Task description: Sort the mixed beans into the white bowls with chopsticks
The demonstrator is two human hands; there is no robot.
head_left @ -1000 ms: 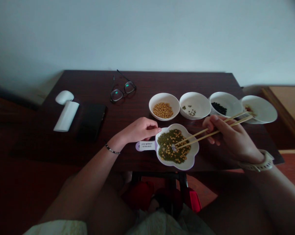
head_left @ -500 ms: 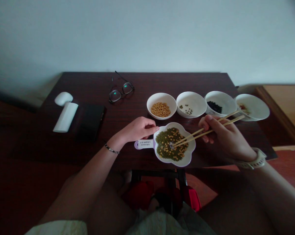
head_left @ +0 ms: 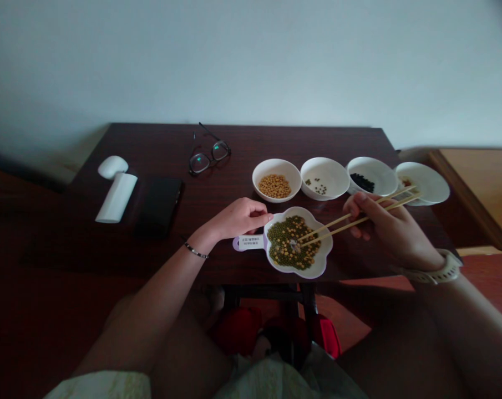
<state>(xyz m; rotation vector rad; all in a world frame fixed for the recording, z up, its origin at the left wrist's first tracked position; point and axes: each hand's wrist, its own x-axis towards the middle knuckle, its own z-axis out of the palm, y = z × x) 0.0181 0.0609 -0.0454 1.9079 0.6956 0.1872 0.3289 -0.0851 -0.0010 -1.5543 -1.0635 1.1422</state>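
Note:
My left hand [head_left: 246, 217] pinches the left rim of a white flower-shaped bowl [head_left: 323, 260], just above its lilac-trimmed handle with a printed label. Inside lie green beans [head_left: 286, 230] mixed with yellow soybeans; a small pale spot shows near the middle. My right hand [head_left: 373, 219] is closed around a pair of wooden chopsticks [head_left: 338, 226]. Their tips point down into the bean mix, slightly apart, and whether a bean sits between them cannot be made out.
Behind stand a bowl of soybeans [head_left: 274, 186], a bowl with a few green beans [head_left: 331, 173], a bowl of black beans [head_left: 363, 182] and a bowl with reddish bits [head_left: 431, 188]. Glasses [head_left: 211, 158], a black box [head_left: 158, 206] and a white case [head_left: 116, 197] lie leftward.
The chopstick tips have shifted a little to the right within the bean mix. My left hand keeps its hold on the rim. The whole view has moved slightly.

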